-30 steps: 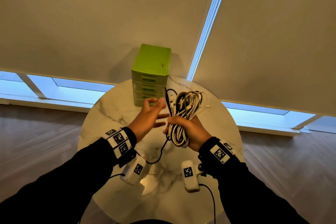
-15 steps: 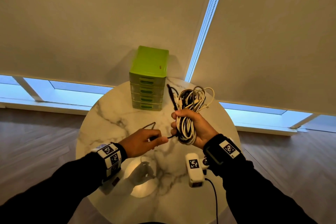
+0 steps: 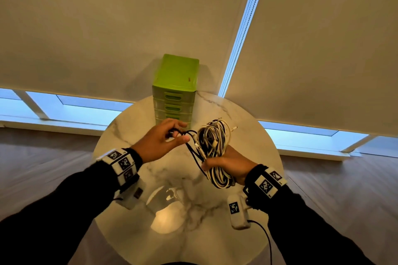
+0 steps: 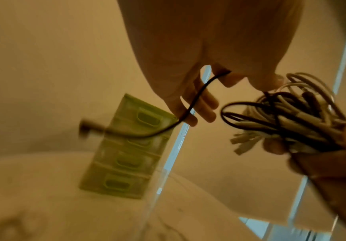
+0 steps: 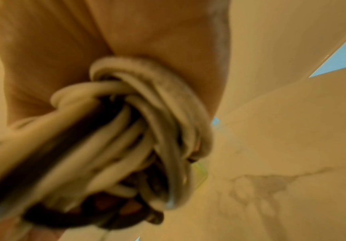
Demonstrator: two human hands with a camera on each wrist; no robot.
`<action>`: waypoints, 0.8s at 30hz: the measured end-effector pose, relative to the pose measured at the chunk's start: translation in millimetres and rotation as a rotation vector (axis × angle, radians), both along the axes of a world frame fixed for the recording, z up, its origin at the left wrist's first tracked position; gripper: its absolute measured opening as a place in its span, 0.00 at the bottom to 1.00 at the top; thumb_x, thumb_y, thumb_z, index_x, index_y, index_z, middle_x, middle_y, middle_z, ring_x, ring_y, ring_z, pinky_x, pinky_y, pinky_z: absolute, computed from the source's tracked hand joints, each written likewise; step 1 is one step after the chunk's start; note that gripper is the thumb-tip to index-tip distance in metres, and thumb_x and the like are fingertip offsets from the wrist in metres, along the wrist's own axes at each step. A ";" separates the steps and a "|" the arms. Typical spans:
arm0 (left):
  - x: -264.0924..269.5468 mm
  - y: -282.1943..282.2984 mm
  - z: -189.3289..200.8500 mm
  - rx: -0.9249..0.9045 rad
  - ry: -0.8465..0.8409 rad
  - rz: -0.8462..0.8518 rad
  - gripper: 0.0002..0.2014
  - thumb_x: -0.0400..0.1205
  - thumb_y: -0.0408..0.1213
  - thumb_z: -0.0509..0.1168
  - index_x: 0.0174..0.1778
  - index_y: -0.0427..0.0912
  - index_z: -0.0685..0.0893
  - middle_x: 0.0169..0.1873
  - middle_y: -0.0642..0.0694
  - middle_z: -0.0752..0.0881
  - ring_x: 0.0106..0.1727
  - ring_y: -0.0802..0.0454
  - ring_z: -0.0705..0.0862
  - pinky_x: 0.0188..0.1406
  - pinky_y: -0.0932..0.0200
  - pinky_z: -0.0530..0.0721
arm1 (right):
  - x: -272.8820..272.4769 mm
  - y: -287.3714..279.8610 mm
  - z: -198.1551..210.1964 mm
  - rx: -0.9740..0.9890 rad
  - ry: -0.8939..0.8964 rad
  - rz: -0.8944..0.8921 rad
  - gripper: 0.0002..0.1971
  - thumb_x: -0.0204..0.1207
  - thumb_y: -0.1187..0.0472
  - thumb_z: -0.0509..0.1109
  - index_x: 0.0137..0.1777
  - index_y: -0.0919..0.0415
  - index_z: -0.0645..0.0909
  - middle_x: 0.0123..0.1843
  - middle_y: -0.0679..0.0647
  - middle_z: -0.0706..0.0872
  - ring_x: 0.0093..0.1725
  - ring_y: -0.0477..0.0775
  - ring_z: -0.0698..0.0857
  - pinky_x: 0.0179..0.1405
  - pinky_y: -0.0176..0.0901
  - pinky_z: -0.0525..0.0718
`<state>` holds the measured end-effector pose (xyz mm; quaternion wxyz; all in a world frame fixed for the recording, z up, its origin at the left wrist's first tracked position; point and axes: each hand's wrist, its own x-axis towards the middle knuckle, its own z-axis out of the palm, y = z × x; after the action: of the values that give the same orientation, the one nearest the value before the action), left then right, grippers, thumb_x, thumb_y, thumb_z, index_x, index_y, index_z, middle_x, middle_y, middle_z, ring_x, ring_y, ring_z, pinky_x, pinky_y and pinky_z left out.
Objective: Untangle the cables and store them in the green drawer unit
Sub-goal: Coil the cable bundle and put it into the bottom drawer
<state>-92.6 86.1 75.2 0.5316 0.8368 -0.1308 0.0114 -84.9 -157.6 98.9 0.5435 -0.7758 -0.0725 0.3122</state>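
**Black lead lifted back up beside the bundle, drawers still shut**

Half a second ago the left hand (image 3: 160,143) was low over the surface, drawing a black cable (image 3: 193,148) out sideways from the bundle. Now it has risen and swung forward, so that it sits in front of the lower drawers of the green drawer unit (image 3: 175,90), and the black cable runs only a short way from its fingers to the bundle. The thumb and forefingers are pinching the cable near its end; in the left wrist view the lead passes across the fingers (image 4: 204,106) and its plug (image 4: 85,128) dangles free to the side, blurred. The right hand (image 3: 229,162) is wrapped tight around the cable bundle (image 3: 213,142), a mix of white and black loops held up in the air above the surface (image 3: 254,142); its grip looks the same as before.

This suggests the black lead is being worked loose, not yet freed: it still dives into the coils at the right fist. No cable is stored.

For room: the surface is round, and the unit stands at its far edge, against the blinds (image 3: 107,28), so there is no space behind it. All four drawer fronts seem closed. The near half of the surface lies bare below both wrists, which gives space to lay a freed cable down. To left and right the rim drops to the floor (image 3: 43,168), so a long pull sideways would hang the lead off the edge.
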 end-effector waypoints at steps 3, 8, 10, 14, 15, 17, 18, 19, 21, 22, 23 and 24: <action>-1.5 -35.1 -0.7 -0.483 0.274 0.169 0.18 0.85 0.50 0.63 0.61 0.39 0.80 0.64 0.47 0.85 0.62 0.51 0.88 0.62 0.49 0.88 | -3.4 14.6 0.4 0.077 -0.058 -0.078 0.14 0.66 0.70 0.78 0.52 0.61 0.88 0.44 0.62 0.91 0.45 0.55 0.88 0.52 0.55 0.88; 1.7 -69.6 -0.5 -0.851 0.438 0.427 0.20 0.92 0.46 0.55 0.69 0.31 0.72 0.64 0.32 0.86 0.63 0.38 0.88 0.60 0.43 0.89 | 1.5 24.0 -8.2 0.009 -0.183 -0.118 0.16 0.67 0.68 0.79 0.53 0.52 0.89 0.44 0.50 0.92 0.45 0.47 0.89 0.51 0.49 0.87; 3.8 -75.1 2.6 -0.903 0.436 0.449 0.21 0.92 0.45 0.54 0.71 0.30 0.70 0.64 0.28 0.85 0.63 0.39 0.89 0.55 0.46 0.90 | 5.0 25.6 -11.2 -0.067 -0.215 -0.096 0.22 0.62 0.59 0.81 0.58 0.48 0.87 0.49 0.48 0.92 0.51 0.49 0.90 0.57 0.56 0.88; 6.6 -82.4 13.3 -1.015 0.476 0.562 0.14 0.92 0.41 0.56 0.70 0.38 0.68 0.60 0.38 0.84 0.59 0.44 0.88 0.54 0.46 0.89 | 10.0 26.3 -12.3 -0.198 -0.269 -0.056 0.31 0.60 0.55 0.83 0.65 0.44 0.81 0.55 0.44 0.90 0.56 0.47 0.88 0.60 0.51 0.86; 6.6 -83.3 15.4 -1.032 0.485 0.570 0.13 0.92 0.41 0.56 0.70 0.40 0.69 0.59 0.39 0.84 0.57 0.46 0.87 0.53 0.48 0.88 | 10.3 26.8 -11.9 -0.218 -0.272 -0.055 0.31 0.61 0.57 0.83 0.65 0.45 0.80 0.55 0.45 0.90 0.55 0.47 0.88 0.57 0.48 0.86; 4.3 -83.3 20.2 -1.079 0.498 0.546 0.16 0.92 0.44 0.54 0.72 0.39 0.71 0.61 0.38 0.86 0.58 0.44 0.88 0.55 0.47 0.87 | 10.3 28.9 -11.1 -0.261 -0.282 -0.045 0.28 0.63 0.59 0.83 0.63 0.47 0.79 0.52 0.45 0.89 0.53 0.49 0.87 0.48 0.40 0.83; 2.8 -82.3 21.7 -1.102 0.500 0.497 0.20 0.92 0.48 0.53 0.74 0.38 0.73 0.64 0.36 0.86 0.61 0.43 0.88 0.59 0.46 0.86 | 9.7 29.9 -10.2 -0.290 -0.303 -0.033 0.27 0.64 0.59 0.83 0.62 0.49 0.80 0.52 0.46 0.89 0.53 0.50 0.87 0.45 0.38 0.81; 0.5 -81.6 23.6 -1.110 0.491 0.427 0.26 0.90 0.54 0.54 0.75 0.37 0.74 0.66 0.36 0.86 0.65 0.42 0.87 0.65 0.44 0.84 | 9.3 30.5 -9.4 -0.321 -0.329 -0.017 0.26 0.64 0.58 0.82 0.62 0.50 0.80 0.51 0.47 0.88 0.53 0.51 0.87 0.44 0.38 0.79; -5.1 -80.9 24.7 -1.072 0.442 0.341 0.39 0.80 0.67 0.64 0.77 0.40 0.74 0.68 0.39 0.86 0.69 0.44 0.85 0.71 0.42 0.80 | 10.7 30.2 -8.0 -0.350 -0.341 0.009 0.25 0.65 0.57 0.81 0.63 0.51 0.79 0.53 0.49 0.88 0.54 0.52 0.86 0.46 0.41 0.78; -8.1 -80.7 23.7 -1.006 0.409 0.348 0.49 0.69 0.71 0.73 0.79 0.43 0.71 0.69 0.42 0.85 0.70 0.47 0.85 0.72 0.43 0.80 | 12.6 31.4 -8.2 -0.335 -0.326 0.009 0.26 0.66 0.57 0.81 0.64 0.51 0.79 0.54 0.50 0.88 0.54 0.52 0.86 0.48 0.42 0.79; -10.8 -80.3 21.3 -0.891 0.375 0.365 0.58 0.59 0.71 0.80 0.81 0.47 0.66 0.69 0.47 0.84 0.70 0.50 0.84 0.72 0.45 0.80 | 13.2 33.5 -6.4 -0.313 -0.325 0.015 0.27 0.65 0.57 0.81 0.65 0.51 0.79 0.54 0.49 0.89 0.53 0.51 0.87 0.49 0.44 0.82; -12.8 -80.3 18.0 -0.754 0.347 0.355 0.66 0.52 0.69 0.84 0.84 0.51 0.59 0.71 0.49 0.81 0.72 0.53 0.82 0.73 0.47 0.79 | 12.8 36.3 -4.9 -0.309 -0.348 0.028 0.27 0.65 0.54 0.80 0.66 0.50 0.79 0.53 0.48 0.88 0.51 0.50 0.87 0.50 0.46 0.84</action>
<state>-105.4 5.9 93.2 0.8033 0.5835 0.1191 0.0088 -72.1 -121.3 94.0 0.3932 -0.8908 -0.1272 0.1889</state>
